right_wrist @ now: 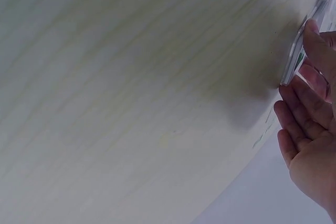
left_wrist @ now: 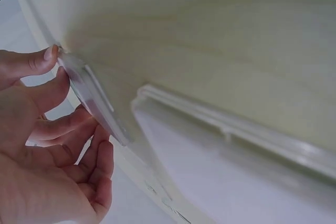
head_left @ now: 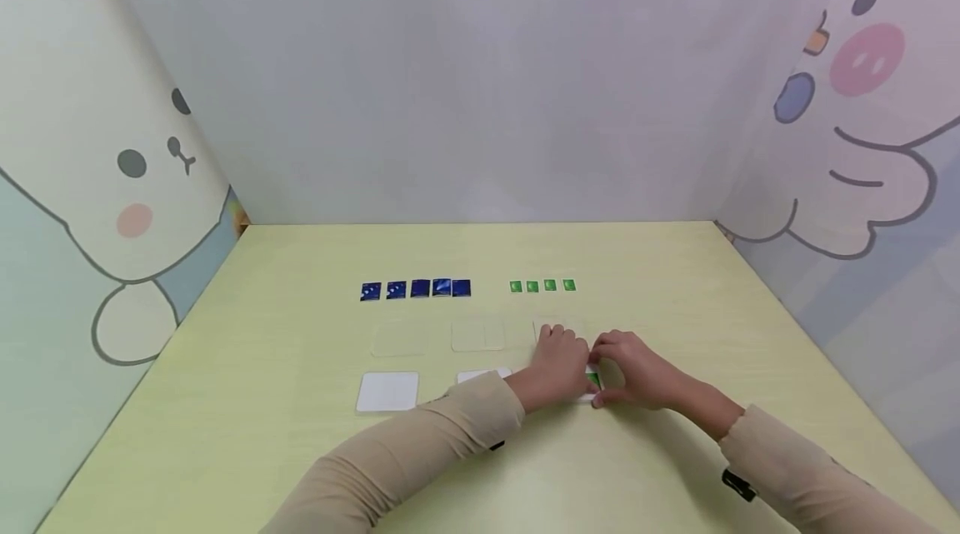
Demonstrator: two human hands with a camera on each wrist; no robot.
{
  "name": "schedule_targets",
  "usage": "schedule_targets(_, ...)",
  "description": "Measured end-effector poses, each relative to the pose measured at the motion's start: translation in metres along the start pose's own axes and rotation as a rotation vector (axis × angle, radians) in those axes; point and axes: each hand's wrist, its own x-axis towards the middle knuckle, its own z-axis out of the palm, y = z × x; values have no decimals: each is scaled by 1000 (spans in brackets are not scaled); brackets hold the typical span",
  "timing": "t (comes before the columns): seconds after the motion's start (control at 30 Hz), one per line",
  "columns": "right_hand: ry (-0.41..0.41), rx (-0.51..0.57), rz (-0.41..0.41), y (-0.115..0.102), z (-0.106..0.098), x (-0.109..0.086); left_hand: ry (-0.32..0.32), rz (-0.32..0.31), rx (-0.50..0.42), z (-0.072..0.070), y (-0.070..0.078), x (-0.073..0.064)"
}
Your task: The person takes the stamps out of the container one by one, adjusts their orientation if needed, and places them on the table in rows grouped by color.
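Observation:
Both hands are at a flat white case (head_left: 587, 397) at the right end of the front row. A green card (head_left: 593, 379) shows on it between the fingers. My left hand (head_left: 561, 363) covers its left side; in the left wrist view, the thumb (left_wrist: 42, 62) and curled fingers hold the case edge (left_wrist: 100, 98). From the right, my right hand (head_left: 637, 371) spans the case, thumb at the near corner and index finger at the far one. The right wrist view shows that thumb (right_wrist: 316, 43) against the clear rim (right_wrist: 294, 51). The left hand hides much of the case.
Two more white cases, one at left (head_left: 387, 391) and one partly under the left sleeve (head_left: 480, 374), lie in the front row. Behind are clear plastic panels (head_left: 477, 334), then a row of several blue cards (head_left: 420, 288) and several green cards (head_left: 550, 285).

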Motion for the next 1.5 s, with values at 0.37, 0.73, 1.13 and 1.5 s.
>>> schedule_targets(0.37, 44, -1, -33, 2, 3, -2, 1, -5, -21, -1, -2, -2)
schedule_targets(0.73, 23, 9, -17, -1, 1, -2, 1, 12, -20, -3, -3, -3)
schedule_targets(1.13, 11, 14, -4, 0, 1, -1, -37, 45, -36, -8, -9, -2)
schedule_targets(1.5, 23, 8, -14, 0, 2, -1, -42, 47, -63, -11, -11, -3)
